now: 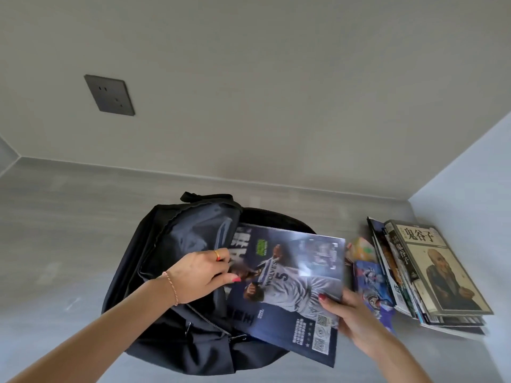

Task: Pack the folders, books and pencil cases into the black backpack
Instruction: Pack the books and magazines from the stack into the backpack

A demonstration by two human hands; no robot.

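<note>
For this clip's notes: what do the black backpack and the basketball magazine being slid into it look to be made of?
Black backpack: seemingly woven synthetic fabric, matte, going by its soft folds and slumped shape; a metal-looking zipper runs along the opening.
Basketball magazine: glossy coated paper, judging by the pale glare across its cover and slight flex where the right hand pinches its edge. The left hand grips the bag's opening.

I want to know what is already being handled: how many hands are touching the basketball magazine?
2. The left hand grips its left edge over the open black backpack; the right hand holds the basketball magazine at its right edge.
</note>
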